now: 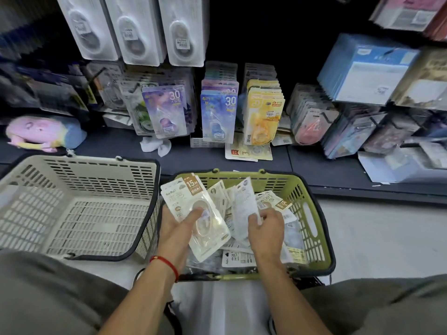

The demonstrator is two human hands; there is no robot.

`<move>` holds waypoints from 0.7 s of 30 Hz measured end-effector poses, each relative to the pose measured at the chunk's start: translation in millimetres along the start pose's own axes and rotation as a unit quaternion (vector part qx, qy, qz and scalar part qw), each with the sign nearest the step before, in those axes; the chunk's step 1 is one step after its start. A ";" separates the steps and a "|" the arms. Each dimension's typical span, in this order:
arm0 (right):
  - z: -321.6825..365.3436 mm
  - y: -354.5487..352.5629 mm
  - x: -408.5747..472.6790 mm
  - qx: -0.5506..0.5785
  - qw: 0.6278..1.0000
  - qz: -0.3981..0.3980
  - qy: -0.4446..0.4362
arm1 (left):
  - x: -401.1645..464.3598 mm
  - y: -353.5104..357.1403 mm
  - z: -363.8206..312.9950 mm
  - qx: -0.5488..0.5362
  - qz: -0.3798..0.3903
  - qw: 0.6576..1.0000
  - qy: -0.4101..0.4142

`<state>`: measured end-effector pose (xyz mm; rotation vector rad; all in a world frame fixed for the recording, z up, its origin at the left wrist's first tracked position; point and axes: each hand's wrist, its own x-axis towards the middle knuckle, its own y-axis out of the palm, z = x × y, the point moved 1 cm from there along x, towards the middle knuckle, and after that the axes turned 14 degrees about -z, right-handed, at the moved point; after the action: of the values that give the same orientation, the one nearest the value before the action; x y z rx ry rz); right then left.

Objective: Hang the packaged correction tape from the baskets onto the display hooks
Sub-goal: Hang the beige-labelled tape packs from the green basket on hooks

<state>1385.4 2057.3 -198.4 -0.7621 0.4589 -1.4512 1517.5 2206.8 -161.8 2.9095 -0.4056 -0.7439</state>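
Stock check: cream basket (72, 213) near left, empty. Green basket (312, 221) near centre, many correction tape packs (238, 258) left. Left hand (180, 224) grips small stack (205, 218); right hand (266, 229) pinches single pack (244, 206). Display hooks (217, 102) far, mostly full. Judged: hanging well short of done.

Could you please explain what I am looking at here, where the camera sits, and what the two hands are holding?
There is no machine: this is one picture from a camera worn on a person's head, looking down at their own hands in a shop aisle. The left hand holds a white correction tape pack marked 15M. The right hand pinches another pack, seen from its printed back. Both are above a green basket full of similar packs. Beside it, to the left, stands a beige basket with nothing visible inside. Behind them, display hooks carry more hanging packs above a dark shelf.
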 end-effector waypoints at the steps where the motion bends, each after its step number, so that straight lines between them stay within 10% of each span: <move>1: 5.3 -4.8 -5.9 0.064 0.998 -0.024 0.010 | 1.0 1.5 0.7 -0.004 -0.003 1.000 0.002; 10: 35.5 -26.9 -46.8 0.212 0.936 0.136 -0.246 | -7.0 36.0 3.8 -0.065 0.033 0.996 -0.044; 21: 51.9 -32.9 -20.5 0.367 0.922 0.124 -0.005 | -4.6 31.1 10.2 -0.096 0.044 0.990 -0.092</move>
<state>1396.4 2088.6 -142.8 -0.0999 -0.0208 -1.2434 1501.5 2177.9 -163.3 2.6363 -0.4494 -0.9823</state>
